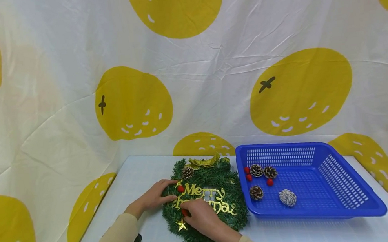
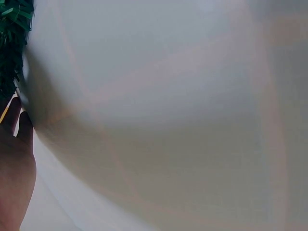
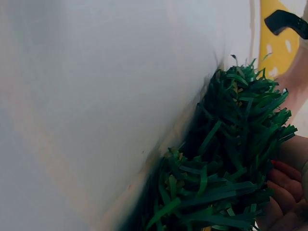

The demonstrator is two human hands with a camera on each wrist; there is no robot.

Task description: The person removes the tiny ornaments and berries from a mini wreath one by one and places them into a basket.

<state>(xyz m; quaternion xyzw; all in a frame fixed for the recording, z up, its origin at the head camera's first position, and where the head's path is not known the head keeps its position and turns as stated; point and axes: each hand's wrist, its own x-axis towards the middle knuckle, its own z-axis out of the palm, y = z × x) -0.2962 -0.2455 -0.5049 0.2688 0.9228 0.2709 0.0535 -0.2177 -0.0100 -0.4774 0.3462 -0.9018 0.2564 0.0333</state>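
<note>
A green Christmas wreath (image 1: pixel 236 195) lies on the table with gold "Merry Christmas" lettering (image 1: pixel 195 190) across its middle. My left hand (image 1: pixel 156 196) rests on its left side, thumb and fingers spread at the greenery; in the left wrist view two fairly straight fingers (image 2: pixel 25 126) reach the wreath's edge. With its fingers curled, my right hand (image 1: pixel 204 217) pinches a small red ball (image 1: pixel 186 212) low over the wreath's lower left, beside a gold star (image 1: pixel 181 225). Another red ball (image 1: pixel 180 188) and a brown pinecone (image 1: pixel 187 172) sit on the upper left; a gold bow (image 1: pixel 203 162) tops it.
Right of the wreath stands a blue plastic basket (image 1: pixel 317 213), close to its edge. Inside it are several brown pinecones (image 1: pixel 256 192), a whitish pinecone (image 1: pixel 287 197) and small red balls (image 1: pixel 270 182). A white cloth with yellow fruit prints (image 1: pixel 212 95) hangs behind the table.
</note>
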